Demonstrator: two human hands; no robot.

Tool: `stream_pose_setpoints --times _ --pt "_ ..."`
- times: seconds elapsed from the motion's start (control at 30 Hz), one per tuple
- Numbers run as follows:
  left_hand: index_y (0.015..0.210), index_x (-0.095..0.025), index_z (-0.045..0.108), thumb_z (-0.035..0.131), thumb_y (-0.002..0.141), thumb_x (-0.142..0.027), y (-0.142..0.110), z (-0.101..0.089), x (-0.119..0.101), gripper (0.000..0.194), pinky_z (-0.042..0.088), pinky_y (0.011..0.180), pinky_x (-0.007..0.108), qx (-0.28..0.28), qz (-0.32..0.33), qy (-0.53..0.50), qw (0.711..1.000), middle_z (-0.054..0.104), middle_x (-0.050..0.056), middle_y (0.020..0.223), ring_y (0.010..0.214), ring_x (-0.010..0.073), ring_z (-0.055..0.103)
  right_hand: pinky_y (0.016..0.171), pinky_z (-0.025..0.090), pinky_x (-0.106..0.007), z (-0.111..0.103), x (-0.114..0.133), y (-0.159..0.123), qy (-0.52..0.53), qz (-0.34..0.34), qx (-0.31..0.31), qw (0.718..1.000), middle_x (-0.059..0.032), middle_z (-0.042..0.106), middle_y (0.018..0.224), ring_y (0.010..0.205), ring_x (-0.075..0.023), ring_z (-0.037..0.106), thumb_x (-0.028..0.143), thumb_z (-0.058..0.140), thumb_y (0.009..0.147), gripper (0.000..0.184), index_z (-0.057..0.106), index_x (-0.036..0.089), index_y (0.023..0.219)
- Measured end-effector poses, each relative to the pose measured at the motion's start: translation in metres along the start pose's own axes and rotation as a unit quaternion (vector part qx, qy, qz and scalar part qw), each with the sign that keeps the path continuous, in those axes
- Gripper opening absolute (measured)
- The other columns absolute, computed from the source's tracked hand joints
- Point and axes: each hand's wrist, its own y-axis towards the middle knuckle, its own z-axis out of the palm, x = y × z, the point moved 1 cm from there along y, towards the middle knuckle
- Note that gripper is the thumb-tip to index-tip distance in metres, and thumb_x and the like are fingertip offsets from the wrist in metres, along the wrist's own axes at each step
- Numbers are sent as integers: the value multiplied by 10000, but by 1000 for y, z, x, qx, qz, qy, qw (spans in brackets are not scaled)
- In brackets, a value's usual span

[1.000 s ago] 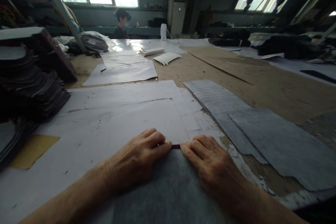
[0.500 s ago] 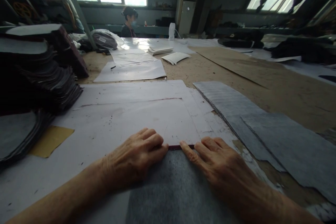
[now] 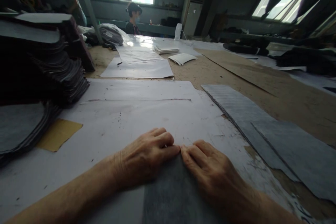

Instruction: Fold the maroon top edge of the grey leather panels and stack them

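A grey, felt-like sheet [image 3: 175, 196] lies on the white paper in front of me, its near part running out of view at the bottom. My left hand [image 3: 149, 159] is closed at the sheet's far edge, thumb and fingers pressed together there. Right beside it, my right hand [image 3: 211, 168] pinches the same edge, its fingertips touching the left thumb. Both hands cover the dark edge strip, so its fold is hidden.
White paper [image 3: 126, 112] covers the table before me. More grey sheets [image 3: 262, 133] lie to the right. On the left stand a stack of dark-edged pieces [image 3: 65, 66] and a yellow-brown card [image 3: 61, 133]. A person [image 3: 132, 21] is beyond the table.
My hands have come together along the sheet's far edge, covering the dark strip that showed between them. The view has swung slightly left, so the surroundings sit further right.
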Motion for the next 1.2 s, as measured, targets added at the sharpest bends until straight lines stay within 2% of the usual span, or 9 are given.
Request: stream_pose_setpoints --times 0.2,0.33,0.47,0.57,0.67,0.77,0.93,1.07,1.2 --pt "1060 -135 546 363 802 10 -24 -10 6 348 441 643 272 -55 -30 -43 997 513 61 825 745 146 438 615 511 -330 0 -5 -1 -8 -37 -9 999 -110 588 796 706 -195 506 6 326 845 330 574 -6 1063" --pt "1046 -110 540 351 802 6 -29 -12 3 330 443 657 306 -43 -19 2 999 516 74 831 734 154 426 591 503 -308 0 -3 0 -43 -34 9 998 -91 589 790 689 -186 515 17 324 847 372 540 40 1149" --pt "1016 -79 535 346 853 -50 -26 -10 -3 251 434 674 341 -13 -12 59 998 514 76 812 739 171 422 580 503 -323 -2 5 4 -95 -47 38 994 -116 607 845 690 -201 533 -24 334 776 422 557 37 1128" --pt "970 -71 543 380 832 -48 -24 -8 -5 215 428 686 347 -11 -14 71 997 512 78 821 749 179 426 539 486 -355 -3 13 13 -135 -47 45 989 -137 600 786 648 -222 522 -50 347 697 412 614 16 1005" --pt "906 -81 554 376 821 -47 -25 -7 -2 200 422 688 348 -3 -15 60 998 510 74 808 742 179 427 552 473 -333 0 16 24 -57 -40 18 997 -109 571 732 649 -203 503 -33 334 741 333 638 64 835" --pt "931 -99 555 373 805 -35 -29 -13 2 231 425 693 342 -8 -25 39 999 518 67 810 743 172 443 587 468 -311 8 12 28 48 -57 -8 997 -89 547 731 661 -180 478 -3 309 813 316 615 74 816" --pt "1032 -135 544 388 735 -17 -36 -25 -7 356 438 696 342 -118 -37 11 992 562 71 888 767 163 499 638 478 -313 19 4 21 132 -56 -24 989 -102 549 805 734 -183 479 -2 326 814 287 591 61 905" --pt "922 -109 575 375 809 -119 -42 -6 -31 230 451 631 338 -94 -66 23 993 592 74 790 708 180 517 659 488 -317 19 0 21 179 -33 -24 983 -92 544 832 756 -184 481 32 336 825 327 564 83 1054" --pt "1032 -83 551 332 867 -131 -51 14 -42 278 468 691 348 -174 -71 90 978 617 104 924 812 204 543 653 491 -328 20 -3 25 186 -32 5 982 -88 509 847 770 -185 468 36 342 811 420 502 116 1191"
